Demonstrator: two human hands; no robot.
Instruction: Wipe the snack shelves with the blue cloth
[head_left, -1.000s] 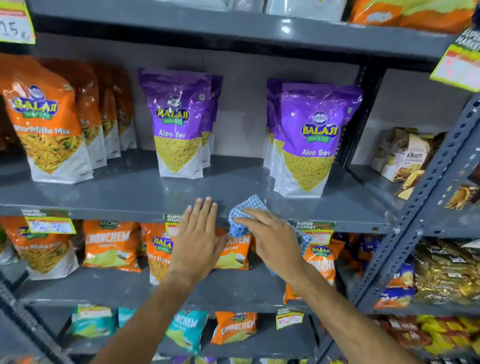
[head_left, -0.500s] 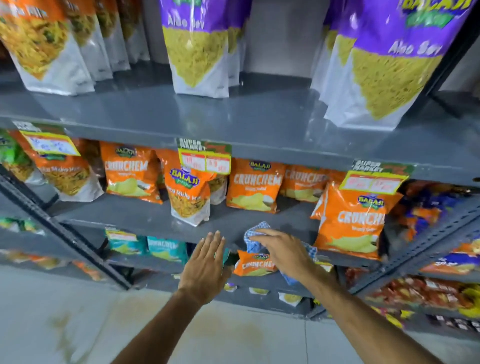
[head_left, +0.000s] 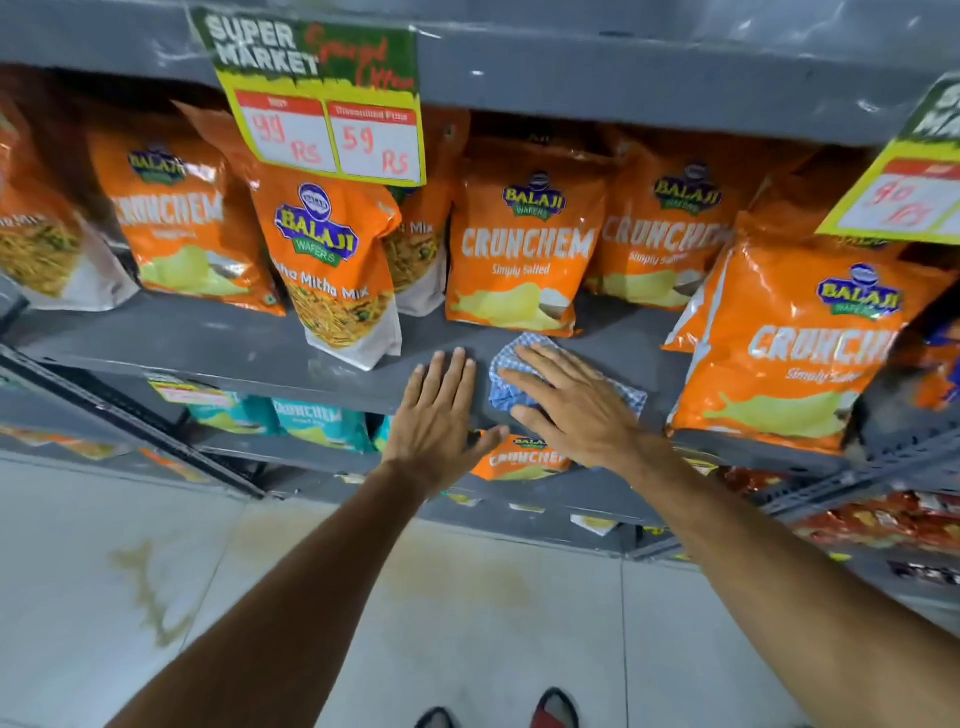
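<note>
Blue checked cloth (head_left: 519, 397) lies on the grey shelf (head_left: 208, 338), pinned beneath the right hand (head_left: 566, 402), fingers spread flat to press it for wiping. The left hand (head_left: 441, 415), open and empty, rests on the shelf edge, probably for support. Orange snack bags (head_left: 519, 249) stand just behind.

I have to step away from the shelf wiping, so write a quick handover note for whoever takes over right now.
Right hand: flat, palm down, pressing the blue cloth onto the grey shelf, just in front of a Crunchem bag.
Left hand: open and empty, resting at the shelf's front edge beside the cloth.
Done: cannot tell how much of this shelf has been wiped.
Left: wipe along this shelf around the bags, then the teal-bag shelf below.
</note>
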